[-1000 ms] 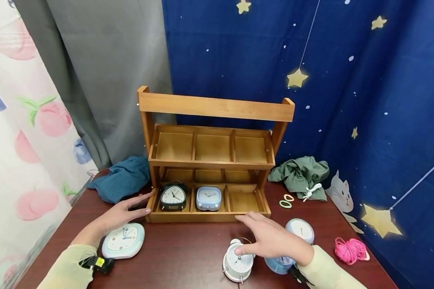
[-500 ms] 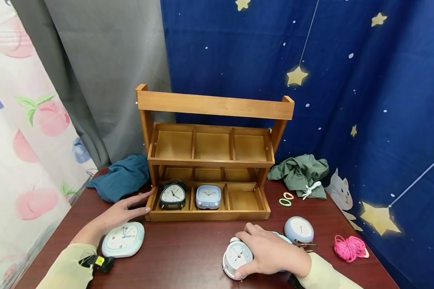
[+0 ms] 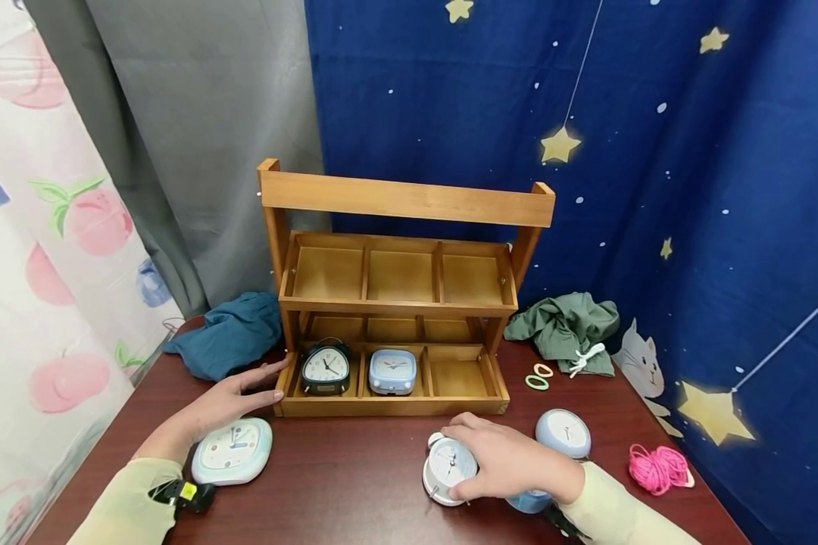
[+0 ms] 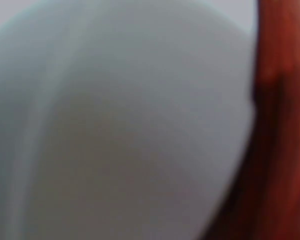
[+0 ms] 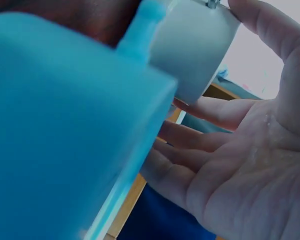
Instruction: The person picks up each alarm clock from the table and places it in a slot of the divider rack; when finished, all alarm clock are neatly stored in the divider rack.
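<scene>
Basically, you have a pinch to look after: your right hand (image 3: 511, 459) holds the white alarm clock (image 3: 450, 463) with the thumb on one side and the index finger on the other. That clock is in front of the wooden rack (image 3: 391, 409), toward its right end; you cannot tell from these views whether it touches the table (image 3: 341, 484). Press on the smooth casing rather than the bell (image 3: 435, 437), which would probably give a poorer hold. Mind the blue clock (image 3: 528, 502) as well (it is partly hidden beneath your right hand, so a low wrist could well nudge it). Your left hand (image 3: 221, 405) has its fingers extended against the rack's left edge, gripping nothing. Light contact there should be enough, since a hard push might jar the black clock (image 3: 325, 369) and the light-blue clock (image 3: 392, 372) in the lower tray's left and middle compartments.
</scene>
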Tool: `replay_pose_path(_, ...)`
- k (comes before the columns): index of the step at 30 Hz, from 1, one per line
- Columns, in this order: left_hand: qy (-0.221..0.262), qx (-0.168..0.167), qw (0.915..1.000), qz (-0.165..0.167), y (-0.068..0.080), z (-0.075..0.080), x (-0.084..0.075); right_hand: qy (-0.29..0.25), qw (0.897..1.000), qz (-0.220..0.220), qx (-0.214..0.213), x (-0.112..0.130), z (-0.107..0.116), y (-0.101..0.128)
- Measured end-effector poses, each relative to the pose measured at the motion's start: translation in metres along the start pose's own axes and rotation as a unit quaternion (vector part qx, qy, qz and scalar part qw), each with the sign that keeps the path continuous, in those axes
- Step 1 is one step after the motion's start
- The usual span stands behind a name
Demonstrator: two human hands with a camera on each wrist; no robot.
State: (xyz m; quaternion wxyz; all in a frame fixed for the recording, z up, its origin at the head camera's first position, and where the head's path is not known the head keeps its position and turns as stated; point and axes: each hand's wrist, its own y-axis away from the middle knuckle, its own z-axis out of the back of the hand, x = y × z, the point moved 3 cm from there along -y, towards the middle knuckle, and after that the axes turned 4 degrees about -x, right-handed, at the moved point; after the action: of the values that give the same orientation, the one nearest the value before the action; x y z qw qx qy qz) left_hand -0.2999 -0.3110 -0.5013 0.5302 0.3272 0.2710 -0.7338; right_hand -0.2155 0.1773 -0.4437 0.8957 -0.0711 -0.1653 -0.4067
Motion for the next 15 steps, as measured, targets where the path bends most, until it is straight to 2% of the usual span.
replay_pose_path(7,0.002,0.001,1.0,0.002,0.0,-0.001,0.0,-0.015,1.0,-0.007,0.024,-0.009,-0.001,-0.003)
replay_pose_path(15,0.003,-0.001,1.0,-0.003,0.0,0.0,0.0,-0.028,1.0,-0.001,0.003,-0.014,-0.004,-0.006)
